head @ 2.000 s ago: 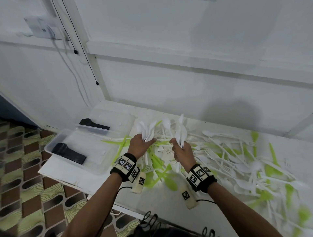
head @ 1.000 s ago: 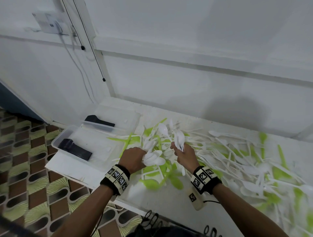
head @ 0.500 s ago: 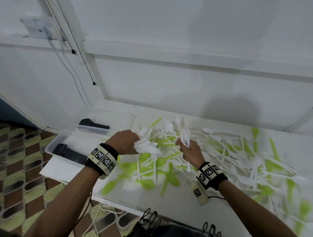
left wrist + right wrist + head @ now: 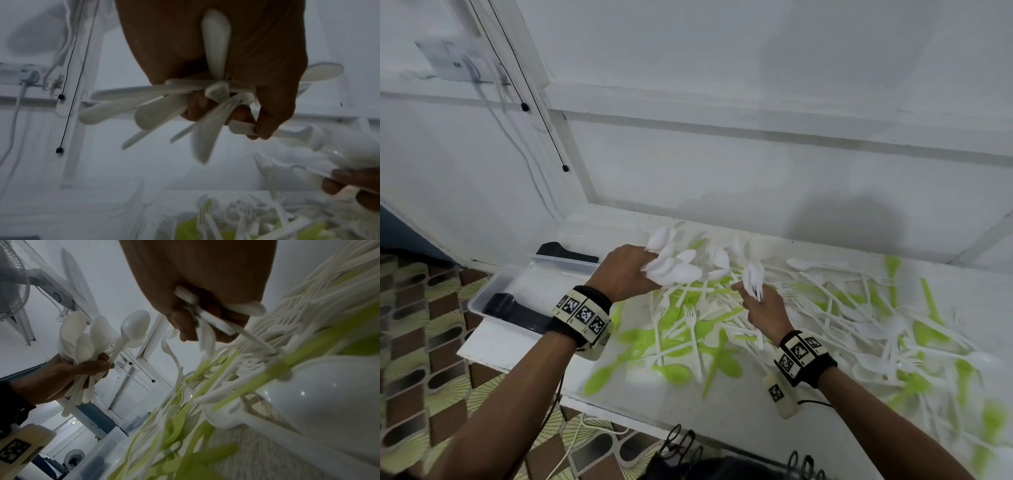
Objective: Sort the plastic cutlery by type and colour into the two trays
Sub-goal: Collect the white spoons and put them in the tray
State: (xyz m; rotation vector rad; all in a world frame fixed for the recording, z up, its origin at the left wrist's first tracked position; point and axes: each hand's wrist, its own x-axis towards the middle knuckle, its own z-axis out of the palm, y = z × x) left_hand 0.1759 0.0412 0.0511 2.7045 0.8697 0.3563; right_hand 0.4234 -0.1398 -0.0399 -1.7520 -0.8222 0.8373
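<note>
Left hand (image 4: 625, 272) and right hand (image 4: 765, 308) both raised, fingers (image 4: 265, 129) clenched.

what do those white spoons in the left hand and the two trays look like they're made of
White spoons gripped in the left hand: seemingly thin moulded plastic, smooth and slightly glossy; the bowls catch soft highlights. Near tray and far tray: probably clear plastic, since the white surface and the black pieces inside show through the walls.

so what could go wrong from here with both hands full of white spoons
The left hand grips a splayed fan of white spoons; loose ones could slip back into the mixed pile.

The right hand holds its own white bundle just above that pile and might snag forks or green pieces there.
</note>
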